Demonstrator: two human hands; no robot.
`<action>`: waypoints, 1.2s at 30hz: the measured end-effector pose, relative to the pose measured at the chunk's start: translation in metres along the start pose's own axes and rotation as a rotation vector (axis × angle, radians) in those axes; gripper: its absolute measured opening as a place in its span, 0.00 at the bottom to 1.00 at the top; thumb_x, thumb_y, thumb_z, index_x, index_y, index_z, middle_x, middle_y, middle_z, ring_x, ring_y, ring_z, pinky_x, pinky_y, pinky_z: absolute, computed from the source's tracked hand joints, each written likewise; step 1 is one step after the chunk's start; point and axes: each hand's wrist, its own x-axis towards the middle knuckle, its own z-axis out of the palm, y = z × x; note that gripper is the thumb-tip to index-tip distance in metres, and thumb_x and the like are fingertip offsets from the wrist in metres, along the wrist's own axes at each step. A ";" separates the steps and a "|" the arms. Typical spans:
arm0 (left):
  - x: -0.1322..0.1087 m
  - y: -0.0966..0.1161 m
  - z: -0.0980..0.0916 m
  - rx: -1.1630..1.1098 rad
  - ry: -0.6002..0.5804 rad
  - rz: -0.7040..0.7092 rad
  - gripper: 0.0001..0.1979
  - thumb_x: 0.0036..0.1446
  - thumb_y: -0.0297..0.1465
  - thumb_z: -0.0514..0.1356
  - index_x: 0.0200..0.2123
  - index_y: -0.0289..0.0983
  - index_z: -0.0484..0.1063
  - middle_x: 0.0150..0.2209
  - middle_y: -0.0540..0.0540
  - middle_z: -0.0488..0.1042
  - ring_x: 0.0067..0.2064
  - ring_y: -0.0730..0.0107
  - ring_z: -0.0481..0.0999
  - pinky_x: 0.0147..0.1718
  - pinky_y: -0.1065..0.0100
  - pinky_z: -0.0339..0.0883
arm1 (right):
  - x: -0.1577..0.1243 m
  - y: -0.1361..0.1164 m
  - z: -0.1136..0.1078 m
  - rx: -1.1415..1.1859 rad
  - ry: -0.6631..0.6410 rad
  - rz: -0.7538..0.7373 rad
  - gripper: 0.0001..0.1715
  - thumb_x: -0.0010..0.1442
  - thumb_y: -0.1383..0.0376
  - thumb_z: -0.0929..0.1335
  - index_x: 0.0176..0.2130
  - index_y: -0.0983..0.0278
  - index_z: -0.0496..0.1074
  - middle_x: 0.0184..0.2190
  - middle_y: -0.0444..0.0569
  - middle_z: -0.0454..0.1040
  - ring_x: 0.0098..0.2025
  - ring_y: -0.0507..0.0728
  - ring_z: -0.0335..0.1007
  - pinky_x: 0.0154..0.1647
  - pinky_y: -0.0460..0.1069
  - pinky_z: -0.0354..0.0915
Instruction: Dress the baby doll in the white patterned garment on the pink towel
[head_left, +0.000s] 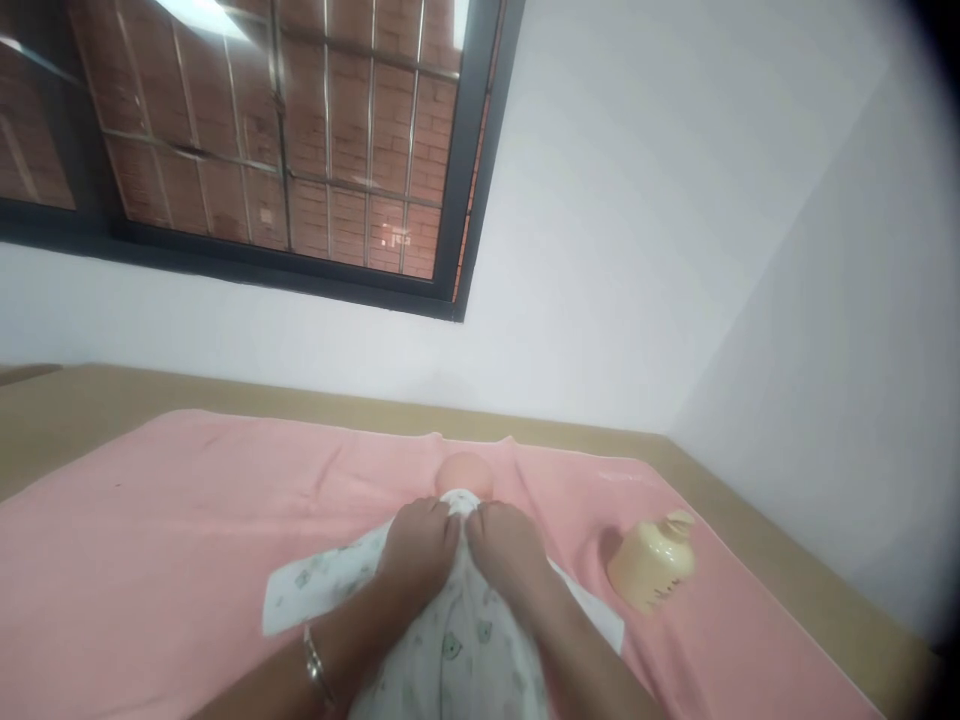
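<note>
we have a small white garment (450, 650) printed with green motifs, lying on a pink cloth (187, 580) on the table (795, 580), its neck end right against a smooth rounded dome (463, 472) that could be a doll's head, the rest spreading from the dome toward us. both our hands are closed into loose fists on the cloth of the neck end, just on our side of the dome: the left hand (420, 545) pinches it slightly left of the dome's middle line, the right hand (508, 545) slightly right of it, the two almost meeting. the fingertips are mostly tucked under, so we cannot tell how much fabric is gathered. we judge the garment light and soft, limp enough to crease wherever we pinch, not slippery and hardly fragile, though a hard tug could strain its seams; the collar edge nearest the dome, one side in each hand, seems the surest place to hold. its long axis runs from the dome straight toward us, neck end away, the lower end cut off from view; the left sleeve (315, 585) slants out to the left of the dome and the right sleeve (600, 612) to the right, both angling toward us. a pale yellow bell-shaped vessel (651, 565) sits right of the dome, somewhat closer to us, well apart from the collar.
</note>
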 end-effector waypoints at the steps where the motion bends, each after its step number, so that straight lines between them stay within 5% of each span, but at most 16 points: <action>1: 0.000 0.001 0.001 0.005 0.024 0.030 0.18 0.61 0.31 0.43 0.26 0.36 0.69 0.28 0.42 0.70 0.33 0.63 0.67 0.35 0.63 0.55 | 0.002 0.005 0.001 0.039 -0.036 0.037 0.27 0.65 0.61 0.51 0.34 0.66 0.73 0.33 0.56 0.74 0.35 0.59 0.70 0.33 0.50 0.60; 4: 0.001 0.002 0.002 -0.021 0.032 0.015 0.17 0.60 0.30 0.44 0.26 0.36 0.68 0.29 0.42 0.70 0.35 0.63 0.67 0.36 0.63 0.56 | 0.006 0.014 0.003 0.117 -0.105 0.071 0.31 0.66 0.59 0.49 0.35 0.67 0.74 0.33 0.56 0.75 0.34 0.58 0.70 0.31 0.49 0.60; 11: 0.002 -0.003 0.003 -0.041 -0.063 -0.080 0.18 0.62 0.34 0.43 0.27 0.36 0.69 0.28 0.43 0.70 0.32 0.64 0.68 0.34 0.64 0.56 | -0.007 -0.005 -0.003 0.018 0.038 0.011 0.28 0.65 0.60 0.51 0.30 0.65 0.73 0.29 0.54 0.74 0.33 0.58 0.69 0.32 0.50 0.58; 18: 0.000 0.000 0.003 0.009 0.020 0.010 0.18 0.61 0.30 0.43 0.25 0.36 0.68 0.28 0.43 0.70 0.34 0.63 0.67 0.36 0.63 0.56 | 0.005 0.013 0.003 0.137 -0.117 0.096 0.36 0.66 0.56 0.47 0.35 0.67 0.74 0.34 0.58 0.75 0.35 0.60 0.71 0.32 0.50 0.59; 24: 0.002 -0.002 0.003 -0.024 -0.056 -0.066 0.19 0.62 0.34 0.43 0.27 0.36 0.69 0.27 0.44 0.71 0.31 0.66 0.68 0.33 0.65 0.56 | -0.007 -0.004 -0.009 0.067 -0.011 0.062 0.31 0.66 0.58 0.49 0.34 0.66 0.73 0.32 0.56 0.74 0.35 0.59 0.70 0.34 0.50 0.59; 32: 0.001 0.001 0.002 -0.008 0.030 -0.021 0.19 0.61 0.32 0.43 0.26 0.36 0.70 0.29 0.44 0.72 0.34 0.65 0.69 0.36 0.64 0.57 | 0.008 0.016 0.001 0.201 -0.173 0.119 0.38 0.66 0.52 0.46 0.37 0.68 0.74 0.37 0.60 0.74 0.38 0.59 0.70 0.36 0.50 0.59; 36: 0.003 0.000 0.000 -0.005 -0.039 -0.078 0.20 0.62 0.35 0.43 0.26 0.36 0.71 0.28 0.44 0.73 0.31 0.65 0.70 0.32 0.65 0.56 | 0.001 0.005 0.000 0.123 -0.063 0.088 0.34 0.66 0.55 0.47 0.35 0.66 0.74 0.34 0.57 0.74 0.37 0.59 0.69 0.36 0.50 0.58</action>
